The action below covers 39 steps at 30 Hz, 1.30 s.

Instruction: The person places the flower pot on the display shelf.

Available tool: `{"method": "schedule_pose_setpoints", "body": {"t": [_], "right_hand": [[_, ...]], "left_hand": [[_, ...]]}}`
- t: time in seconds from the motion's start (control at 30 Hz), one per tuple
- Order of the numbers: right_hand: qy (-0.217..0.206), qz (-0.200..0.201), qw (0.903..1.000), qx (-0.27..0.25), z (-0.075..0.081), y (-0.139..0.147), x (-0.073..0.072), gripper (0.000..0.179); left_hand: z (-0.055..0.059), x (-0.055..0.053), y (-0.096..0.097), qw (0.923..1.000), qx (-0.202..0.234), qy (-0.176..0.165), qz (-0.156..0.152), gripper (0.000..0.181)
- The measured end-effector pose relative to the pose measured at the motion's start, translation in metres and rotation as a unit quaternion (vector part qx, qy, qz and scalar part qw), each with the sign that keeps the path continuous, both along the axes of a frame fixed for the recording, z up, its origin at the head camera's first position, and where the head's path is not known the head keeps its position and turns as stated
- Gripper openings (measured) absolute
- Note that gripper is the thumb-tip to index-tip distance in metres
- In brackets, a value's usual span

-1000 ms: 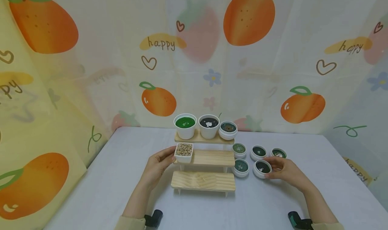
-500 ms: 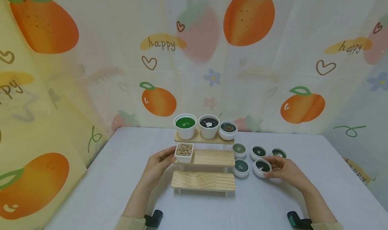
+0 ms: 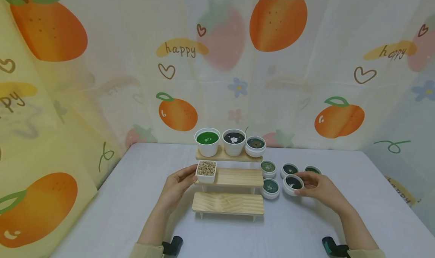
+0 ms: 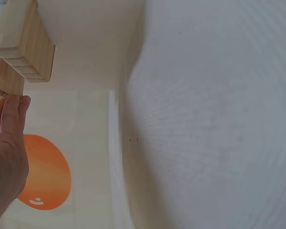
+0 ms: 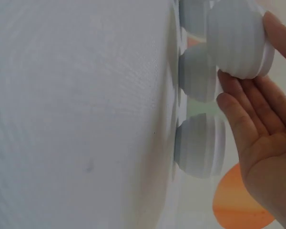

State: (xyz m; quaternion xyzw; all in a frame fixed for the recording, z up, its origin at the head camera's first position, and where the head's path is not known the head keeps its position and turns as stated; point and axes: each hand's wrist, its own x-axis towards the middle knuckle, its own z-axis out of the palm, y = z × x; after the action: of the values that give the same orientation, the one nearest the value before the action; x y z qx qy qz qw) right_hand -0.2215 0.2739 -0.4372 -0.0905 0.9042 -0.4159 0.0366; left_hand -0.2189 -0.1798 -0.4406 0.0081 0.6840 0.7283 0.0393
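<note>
My left hand (image 3: pixel 175 190) has its thumb and fingers at the left side of a square white pot (image 3: pixel 206 178) filled with tan granules, on the left end of the middle wooden stand (image 3: pixel 239 177). In the left wrist view its fingertips meet the end of a wooden board (image 4: pixel 10 81); the pot is mostly cut off there. With thumb and fingers, my right hand (image 3: pixel 321 190) grips a small round white pot (image 3: pixel 290 192) with a dark inside. The right wrist view shows that pot (image 5: pixel 238 38) raised off the tablecloth, in front of other round pots (image 5: pixel 200 148).
Two tall white cups (image 3: pixel 208 150) and a low round pot (image 3: pixel 255 151) stand on the rear wooden stand (image 3: pixel 231 158). The front stand (image 3: pixel 227 203) lies nearest me. Several small pots (image 3: pixel 270 195) sit right of the stands. A printed curtain (image 3: pixel 282 99) hangs behind the table.
The round pot in my right hand has risen slightly off the tablecloth and tilted, now covering more of the pots behind it. My left hand stays in place by the square pot.
</note>
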Motion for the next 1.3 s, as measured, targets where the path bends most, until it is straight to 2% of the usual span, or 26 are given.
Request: {"method": "schedule_pose_setpoints", "body": {"t": [0.4, 0.6, 0.87, 1.07, 1.3], "right_hand": [[0.014, 0.001, 0.9999, -0.008, 0.016, -0.011, 0.001, 0.06], [0.028, 0.0, 0.9995, -0.014, 0.025, -0.018, 0.003, 0.058], [0.025, 0.0, 0.9992, -0.031, 0.038, -0.033, 0.008, 0.059], [0.027, 0.006, 0.9987, -0.043, 0.048, -0.043, 0.012, 0.058], [0.03, 0.016, 0.9965, -0.077, 0.056, -0.057, 0.017, 0.057]], "left_hand": [[0.003, 0.002, 0.001, 0.9998, -0.012, 0.014, -0.006, 0.05], [0.004, 0.003, 0.001, 0.9999, -0.011, 0.01, -0.004, 0.049], [0.002, 0.002, 0.001, 1.0, -0.005, 0.005, 0.004, 0.047], [0.001, 0.0, 0.0, 1.0, -0.002, 0.0, -0.001, 0.047], [0.001, 0.0, 0.0, 1.0, -0.005, -0.004, -0.003, 0.047]]}}
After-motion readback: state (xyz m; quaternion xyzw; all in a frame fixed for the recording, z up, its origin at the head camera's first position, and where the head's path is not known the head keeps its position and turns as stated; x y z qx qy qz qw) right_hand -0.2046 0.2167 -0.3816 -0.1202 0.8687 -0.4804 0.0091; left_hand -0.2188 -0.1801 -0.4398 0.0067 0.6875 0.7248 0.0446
